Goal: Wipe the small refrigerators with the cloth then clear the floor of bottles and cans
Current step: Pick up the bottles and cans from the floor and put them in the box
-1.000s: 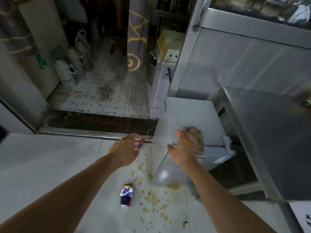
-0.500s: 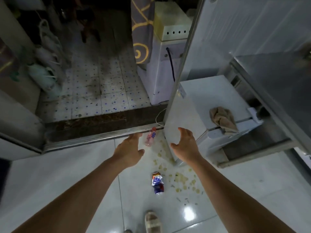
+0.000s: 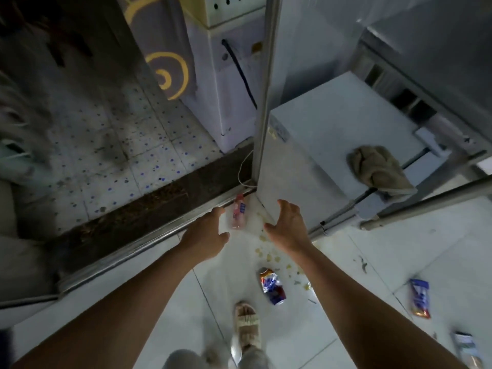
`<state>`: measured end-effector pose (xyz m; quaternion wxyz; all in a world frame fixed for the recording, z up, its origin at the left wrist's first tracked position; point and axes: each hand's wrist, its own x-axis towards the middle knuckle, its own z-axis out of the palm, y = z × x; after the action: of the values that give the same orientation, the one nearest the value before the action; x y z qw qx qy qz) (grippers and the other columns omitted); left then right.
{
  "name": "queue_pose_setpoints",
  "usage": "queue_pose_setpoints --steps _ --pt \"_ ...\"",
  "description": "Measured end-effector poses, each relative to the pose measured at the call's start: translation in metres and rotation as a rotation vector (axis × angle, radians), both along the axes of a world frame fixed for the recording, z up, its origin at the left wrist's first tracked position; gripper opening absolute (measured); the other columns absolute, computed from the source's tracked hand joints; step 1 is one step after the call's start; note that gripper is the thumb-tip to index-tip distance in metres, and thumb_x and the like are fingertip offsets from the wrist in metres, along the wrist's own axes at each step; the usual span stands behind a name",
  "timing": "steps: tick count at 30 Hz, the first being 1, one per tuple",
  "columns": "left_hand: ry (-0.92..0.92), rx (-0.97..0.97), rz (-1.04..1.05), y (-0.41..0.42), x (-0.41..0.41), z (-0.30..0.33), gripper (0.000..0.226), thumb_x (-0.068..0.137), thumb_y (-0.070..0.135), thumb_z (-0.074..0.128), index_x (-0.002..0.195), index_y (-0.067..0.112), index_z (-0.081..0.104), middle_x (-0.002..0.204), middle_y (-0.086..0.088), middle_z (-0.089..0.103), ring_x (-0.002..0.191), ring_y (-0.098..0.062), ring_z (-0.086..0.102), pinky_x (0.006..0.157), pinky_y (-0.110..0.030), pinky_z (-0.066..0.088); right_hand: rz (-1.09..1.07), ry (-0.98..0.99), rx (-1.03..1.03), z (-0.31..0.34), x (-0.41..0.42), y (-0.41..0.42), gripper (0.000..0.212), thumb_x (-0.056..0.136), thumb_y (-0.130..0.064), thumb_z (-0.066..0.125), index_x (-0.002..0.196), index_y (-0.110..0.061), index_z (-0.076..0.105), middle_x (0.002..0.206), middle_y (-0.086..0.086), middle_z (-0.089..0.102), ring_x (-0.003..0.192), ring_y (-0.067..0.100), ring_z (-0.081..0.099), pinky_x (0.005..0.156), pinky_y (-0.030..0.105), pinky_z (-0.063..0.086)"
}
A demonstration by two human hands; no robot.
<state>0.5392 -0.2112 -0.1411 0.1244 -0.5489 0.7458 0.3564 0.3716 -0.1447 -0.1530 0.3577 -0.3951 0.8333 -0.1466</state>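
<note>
No legible text: print on the pink bottle (image 3: 238, 212) between the fingers (image 3: 217, 212) and on the crushed can (image 3: 272, 286) too blurred.

Glossy tiled floor (image 3: 399, 262), crumpled cloth (image 3: 378, 169), shiny crushed can (image 3: 271, 286), clear plastic bottle (image 3: 239, 211)

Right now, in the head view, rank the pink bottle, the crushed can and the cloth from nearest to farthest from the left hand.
1. Pink bottle, just right of the left hand, by the door track.
2. Crushed can, on the floor nearer the foot.
3. Cloth, up on the small refrigerator, far right.
</note>
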Motion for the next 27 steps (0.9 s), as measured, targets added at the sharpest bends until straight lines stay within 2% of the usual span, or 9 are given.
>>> queue_pose_setpoints --steps 4,9,16,21,27 --pt "-0.048 0.045 -0.122 -0.033 -0.013 -0.043 0.062 0.090 0.028 0.058 0.143 0.018 0.028 0.146 -0.007 0.041 0.134 -0.024 0.040 0.106 -0.038 0.038 -0.087 -0.015 0.057 -0.040 0.001 -0.016 0.070 0.086 -0.023 0.062 0.145 -0.014 0.025 0.144 0.011 0.033 0.129 0.028 0.039 0.103 0.037 0.040" --pt "-0.063 0.098 -0.257 -0.072 -0.031 -0.106 0.059 0.090 0.026 0.057 0.142 0.019 0.031 0.142 -0.009 0.046 0.128 -0.027 0.046 0.104 -0.037 0.040 -0.261 -0.032 0.106 -0.103 0.012 -0.025 0.065 0.082 -0.018 0.062 0.140 -0.013 0.033 0.140 0.012 0.039 0.124 0.028 0.042 0.096 0.035 0.042" --pt "-0.047 0.098 -0.368 -0.116 -0.046 -0.214 0.052 0.092 0.024 0.054 0.139 0.017 0.034 0.141 -0.006 0.048 0.123 -0.028 0.051 0.096 -0.033 0.043 -0.507 -0.073 0.169 -0.208 0.047 -0.040 0.069 0.085 -0.018 0.059 0.145 -0.014 0.025 0.148 0.013 0.029 0.130 0.031 0.038 0.101 0.041 0.042" --pt "-0.008 0.102 -0.361 -0.137 -0.052 -0.313 0.068 0.091 0.021 0.056 0.148 0.022 0.019 0.144 -0.007 0.043 0.124 -0.028 0.049 0.096 -0.034 0.041 -0.599 -0.120 0.181 -0.302 0.064 -0.052 0.069 0.086 -0.018 0.059 0.145 -0.013 0.024 0.147 0.014 0.029 0.130 0.031 0.037 0.100 0.040 0.040" --pt "-0.047 0.035 -0.357 -0.149 -0.059 -0.459 0.075 0.084 0.028 0.061 0.147 0.022 0.020 0.137 -0.012 0.050 0.120 -0.034 0.050 0.098 -0.040 0.042 -0.635 -0.125 0.176 -0.424 0.063 -0.050 0.069 0.087 -0.020 0.058 0.145 -0.011 0.022 0.144 0.015 0.033 0.126 0.031 0.041 0.099 0.037 0.038"
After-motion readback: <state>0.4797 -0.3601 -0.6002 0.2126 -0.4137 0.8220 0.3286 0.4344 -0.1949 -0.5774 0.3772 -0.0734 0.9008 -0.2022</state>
